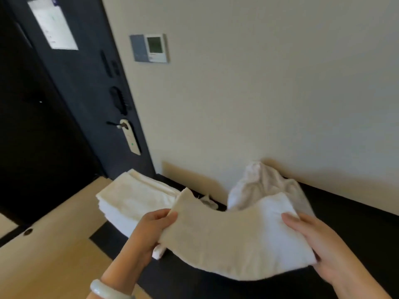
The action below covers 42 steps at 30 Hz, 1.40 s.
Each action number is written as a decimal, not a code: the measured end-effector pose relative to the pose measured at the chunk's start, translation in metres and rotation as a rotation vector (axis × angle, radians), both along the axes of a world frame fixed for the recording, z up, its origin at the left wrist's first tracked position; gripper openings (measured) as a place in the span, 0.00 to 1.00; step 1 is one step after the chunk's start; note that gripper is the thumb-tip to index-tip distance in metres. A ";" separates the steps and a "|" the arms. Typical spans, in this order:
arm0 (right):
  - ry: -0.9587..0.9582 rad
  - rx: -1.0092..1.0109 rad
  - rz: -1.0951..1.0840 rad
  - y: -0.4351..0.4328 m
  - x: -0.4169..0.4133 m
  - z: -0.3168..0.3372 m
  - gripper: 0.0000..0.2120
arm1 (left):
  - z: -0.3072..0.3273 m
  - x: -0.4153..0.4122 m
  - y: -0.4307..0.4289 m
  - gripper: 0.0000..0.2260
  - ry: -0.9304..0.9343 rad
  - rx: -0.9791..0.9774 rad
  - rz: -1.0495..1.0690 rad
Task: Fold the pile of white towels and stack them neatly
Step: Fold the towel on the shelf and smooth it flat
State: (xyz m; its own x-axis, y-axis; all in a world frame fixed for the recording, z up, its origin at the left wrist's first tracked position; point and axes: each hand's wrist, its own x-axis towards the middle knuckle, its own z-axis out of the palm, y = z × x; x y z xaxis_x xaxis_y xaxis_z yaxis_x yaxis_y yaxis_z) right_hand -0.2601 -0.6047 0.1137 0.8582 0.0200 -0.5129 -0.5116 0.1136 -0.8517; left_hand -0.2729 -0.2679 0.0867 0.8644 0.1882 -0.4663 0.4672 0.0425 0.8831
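Far left, one dark door (64, 104) stood with one pale hanger tag (130, 137) on its handle, and one control panel (149, 48) sat on the cream wall beside it. Below, at the left end of the dark table (356, 212), lay one stack of folded towels (133, 199). It had several layers, too soft-edged to count. The left hand (151, 229), with one pale bracelet (108, 290) on its wrist, came in just beside that stack, its fingers (160, 214) curled and clamped on the left edge of one folded towel (233, 238). That towel hung above the table's front edge, sagging in the middle and hiding part of the stack's near corner. Behind it, a small white scrap of cloth (208, 200) peeked out. Against the wall at the table's back edge sat one crumpled heap of towels (265, 184), its lower part blocked by the held towel. The right hand (319, 240) gripped the towel's right edge, thumb on top, the remaining fingers underneath and out of sight.
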 end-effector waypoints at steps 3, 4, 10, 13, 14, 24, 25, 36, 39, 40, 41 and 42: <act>-0.025 -0.025 0.041 0.088 0.030 -0.019 0.14 | -0.013 0.024 0.091 0.07 0.022 0.045 0.024; -0.027 -0.032 0.042 0.117 0.041 -0.028 0.13 | -0.017 0.034 0.123 0.08 0.029 0.069 0.023; 0.013 -0.060 0.029 0.271 0.098 -0.086 0.09 | -0.039 0.116 0.277 0.07 0.067 0.290 -0.105; 0.045 -0.091 -0.003 0.322 0.117 -0.115 0.09 | -0.058 0.160 0.327 0.06 0.102 0.394 -0.184; 0.055 -0.105 -0.006 0.335 0.122 -0.122 0.09 | -0.063 0.172 0.338 0.06 0.111 0.422 -0.212; 0.156 -0.215 -0.055 0.385 0.154 -0.187 0.10 | -0.112 0.265 0.414 0.06 0.146 0.574 -0.427; 0.205 -0.212 -0.056 0.386 0.154 -0.198 0.11 | -0.128 0.269 0.417 0.08 0.187 0.596 -0.458; 0.271 -0.344 -0.194 0.399 0.160 -0.227 0.12 | -0.204 0.275 0.420 0.13 0.235 0.730 -0.279; 0.256 -0.423 -0.184 0.398 0.153 -0.226 0.13 | -0.204 0.270 0.414 0.16 0.204 0.817 -0.295; 0.214 -0.548 -0.160 0.399 0.151 -0.225 0.15 | -0.204 0.267 0.408 0.18 0.182 0.932 -0.315; 0.117 -0.774 -0.106 0.401 0.150 -0.224 0.18 | -0.202 0.263 0.401 0.21 0.126 1.081 -0.343; -0.020 -1.035 -0.014 0.406 0.149 -0.222 0.23 | -0.200 0.258 0.392 0.23 0.030 1.219 -0.387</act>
